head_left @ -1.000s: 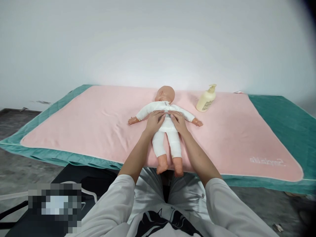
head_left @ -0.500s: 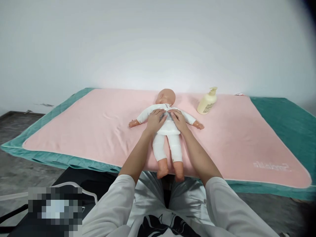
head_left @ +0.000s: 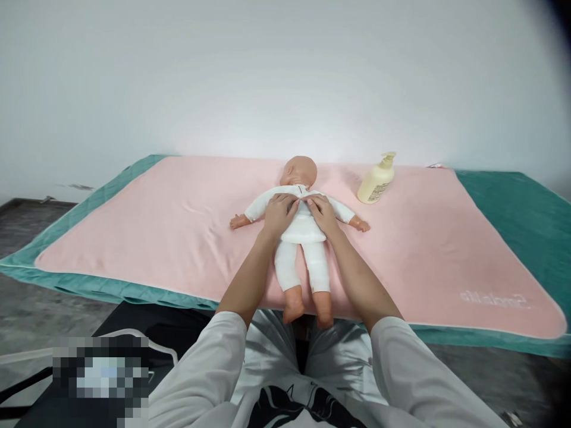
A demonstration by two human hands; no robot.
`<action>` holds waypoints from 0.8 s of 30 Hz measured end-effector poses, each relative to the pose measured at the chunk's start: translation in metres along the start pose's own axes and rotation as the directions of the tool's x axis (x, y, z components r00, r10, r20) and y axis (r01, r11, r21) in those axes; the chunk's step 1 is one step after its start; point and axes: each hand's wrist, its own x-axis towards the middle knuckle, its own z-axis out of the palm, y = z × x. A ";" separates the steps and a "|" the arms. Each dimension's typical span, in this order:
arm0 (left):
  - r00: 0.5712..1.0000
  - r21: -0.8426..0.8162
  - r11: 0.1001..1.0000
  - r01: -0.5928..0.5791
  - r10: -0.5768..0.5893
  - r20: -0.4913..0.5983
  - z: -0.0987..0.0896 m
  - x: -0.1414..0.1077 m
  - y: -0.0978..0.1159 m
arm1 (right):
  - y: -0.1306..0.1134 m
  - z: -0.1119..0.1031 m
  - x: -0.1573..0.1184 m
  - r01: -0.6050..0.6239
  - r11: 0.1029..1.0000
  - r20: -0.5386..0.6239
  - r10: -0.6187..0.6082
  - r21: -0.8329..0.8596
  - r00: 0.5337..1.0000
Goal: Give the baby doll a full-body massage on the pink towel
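Observation:
A baby doll [head_left: 303, 232] in white clothing or wrapping lies on the pink blanket, its bare head at the far end and its feet over the near edge. Its arms are spread to both sides. My left hand [head_left: 280, 211] rests on the left of the doll's upper torso, fingers stretched out. On the right side, my right hand [head_left: 323, 212] lies the same way, mirroring it. Both palms touch the white cloth, thumbs angled inward, and neither hand grips anything. Part of the doll's torso is hidden beneath them.
A cream pump bottle [head_left: 376, 180] stands beyond the doll's right-hand arm. The pink blanket [head_left: 134, 226] covers a green padded mat [head_left: 513, 208] against a pale wall. A black seat-like surface [head_left: 156, 333] with a light curved bar is at lower left, partly pixelated.
My hands stay on the doll's torso, their fingers shifted very slightly. The whole view has moved a little; the doll and bottle keep their places on the blanket.

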 end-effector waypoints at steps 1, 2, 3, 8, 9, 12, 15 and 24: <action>1.000 -0.007 1.000 -0.003 0.003 -0.011 0.000 -0.002 -0.001 | 0.000 0.000 -0.001 0.011 1.000 -0.010 -0.011 0.005 1.000; 1.000 -0.013 1.000 -0.004 0.004 -0.020 0.000 -0.003 -0.001 | 0.000 0.000 -0.002 0.020 1.000 -0.023 -0.020 0.007 1.000; 1.000 -0.018 1.000 -0.005 0.004 -0.026 0.000 -0.004 -0.002 | 0.000 0.000 -0.002 0.026 1.000 -0.036 -0.025 0.009 0.999; 0.999 -0.002 1.000 -0.002 0.002 -0.033 0.002 -0.004 -0.003 | 0.001 0.001 -0.002 0.022 1.000 -0.037 -0.022 0.015 0.999; 1.000 0.011 1.000 0.000 0.000 -0.023 0.002 -0.004 -0.003 | 0.001 0.001 -0.002 0.020 1.000 -0.025 -0.019 0.012 1.000; 1.000 0.042 0.999 0.010 -0.010 0.008 0.004 -0.003 -0.003 | 0.002 0.001 -0.001 0.014 1.000 0.015 -0.014 -0.014 1.000; 0.999 0.052 0.998 0.018 -0.019 0.029 0.005 0.000 -0.004 | 0.002 0.001 0.000 -0.002 0.999 0.046 0.005 -0.047 0.999; 0.998 -0.026 0.999 0.046 -0.045 0.043 0.007 0.005 -0.010 | 0.002 0.000 0.002 -0.010 0.995 0.100 0.020 -0.101 0.995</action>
